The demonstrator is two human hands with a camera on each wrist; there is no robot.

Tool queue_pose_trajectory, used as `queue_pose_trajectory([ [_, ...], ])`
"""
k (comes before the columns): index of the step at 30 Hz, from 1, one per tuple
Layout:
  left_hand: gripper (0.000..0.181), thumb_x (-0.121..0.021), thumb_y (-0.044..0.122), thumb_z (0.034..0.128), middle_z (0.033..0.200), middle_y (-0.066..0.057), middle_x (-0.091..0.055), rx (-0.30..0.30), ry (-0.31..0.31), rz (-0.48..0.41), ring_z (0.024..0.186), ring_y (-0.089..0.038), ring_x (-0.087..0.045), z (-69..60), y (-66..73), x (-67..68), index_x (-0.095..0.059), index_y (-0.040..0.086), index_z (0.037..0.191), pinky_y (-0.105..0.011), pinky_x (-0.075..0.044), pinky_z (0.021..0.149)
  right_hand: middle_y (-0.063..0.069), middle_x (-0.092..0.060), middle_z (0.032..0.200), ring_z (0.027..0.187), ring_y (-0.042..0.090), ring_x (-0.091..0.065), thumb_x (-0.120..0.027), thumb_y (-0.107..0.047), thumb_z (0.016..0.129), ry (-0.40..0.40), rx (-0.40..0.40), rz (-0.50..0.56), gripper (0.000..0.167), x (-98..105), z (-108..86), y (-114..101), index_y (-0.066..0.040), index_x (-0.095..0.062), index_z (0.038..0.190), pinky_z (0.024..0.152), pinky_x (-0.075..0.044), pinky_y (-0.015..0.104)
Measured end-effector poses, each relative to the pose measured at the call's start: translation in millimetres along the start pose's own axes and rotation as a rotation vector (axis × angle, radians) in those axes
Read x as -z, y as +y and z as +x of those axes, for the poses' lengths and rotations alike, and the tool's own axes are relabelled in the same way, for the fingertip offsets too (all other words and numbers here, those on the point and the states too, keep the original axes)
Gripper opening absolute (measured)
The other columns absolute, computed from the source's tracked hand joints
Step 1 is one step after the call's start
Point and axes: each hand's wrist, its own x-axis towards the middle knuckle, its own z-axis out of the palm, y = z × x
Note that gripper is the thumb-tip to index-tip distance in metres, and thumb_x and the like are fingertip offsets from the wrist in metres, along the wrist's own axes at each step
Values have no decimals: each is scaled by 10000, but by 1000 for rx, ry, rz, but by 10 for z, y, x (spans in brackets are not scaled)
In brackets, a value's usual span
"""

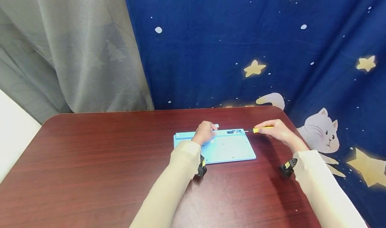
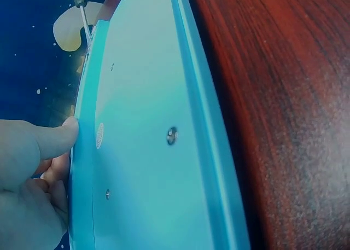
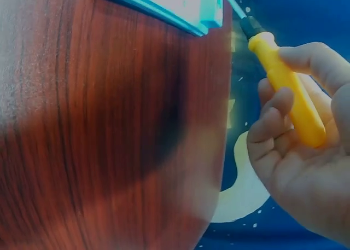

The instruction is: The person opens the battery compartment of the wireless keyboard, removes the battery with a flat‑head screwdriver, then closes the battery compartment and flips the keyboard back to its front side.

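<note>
A light blue flat slab, which looks like an upturned keyboard point(image 1: 229, 149), lies on the table with small screws in its face. Its raised far strip has a dark slot point(image 1: 234, 131) near the right end. My left hand point(image 1: 204, 132) grips the far edge, thumb point(image 2: 57, 138) on the strip and fingers curled behind it. In my right hand point(image 1: 278, 131) is a screwdriver with a yellow handle point(image 3: 290, 91). Its metal shaft point(image 2: 85, 25) points left, and the tip reaches the slot; the exact contact is too small to tell. A small pale piece point(image 1: 216, 125) lies just beyond the left fingers.
The dark red wooden table point(image 1: 105, 174) extends far to the left and toward me. Its right edge runs close under my right forearm. Behind it hang a blue curtain point(image 1: 205, 53) with stars and a grey curtain point(image 1: 75, 53).
</note>
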Motion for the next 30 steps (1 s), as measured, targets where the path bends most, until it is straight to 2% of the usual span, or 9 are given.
queue_pose_trajectory([
  [7, 181, -630, 120, 870, 1025, -55, -596, -20, -6, 44, 1042, -189, -498, 41, 4, 4, -679, 77, 1039, -324, -409, 887, 186, -655, 872, 615, 293, -570, -682, -121, 811, -96, -21, -95, 298, 37, -82, -79, 47, -652, 1055, 535, -473, 338],
  [13, 198, -631, 105, 867, 1101, -55, -602, -29, -32, 89, 1128, -198, -462, 52, 28, 26, -683, 71, 1055, -331, -381, 952, 181, -653, 795, 593, 327, -600, -666, -81, 823, -185, 15, -142, 262, -33, -163, -60, 76, -643, 1032, 494, -481, 352],
  [16, 205, -632, 102, 863, 1105, -51, -597, -38, -45, 120, 1114, -193, -467, 46, 51, 38, -684, 78, 1060, -333, -393, 941, 191, -651, 794, 600, 316, -616, -655, -55, 830, -181, 20, -132, 240, -85, -198, -41, 97, -632, 1014, 517, -502, 354],
  [23, 207, -648, 107, 850, 1072, -18, -607, -87, -69, 270, 1041, -166, -497, 67, 147, 66, -684, 100, 1054, -340, -447, 862, 197, -647, 847, 625, 268, -621, -635, -33, 841, -128, 25, -125, 229, -198, -292, -48, 115, -610, 1013, 556, -516, 329],
  [30, 247, -635, 120, 861, 1071, -14, -587, -140, -100, 326, 1054, -159, -485, 104, 238, 28, -659, 118, 1107, -340, -460, 829, 176, -644, 806, 632, 255, -617, -627, -41, 847, -70, 18, -119, 226, -255, -390, -102, 106, -611, 1018, 541, -511, 317],
])
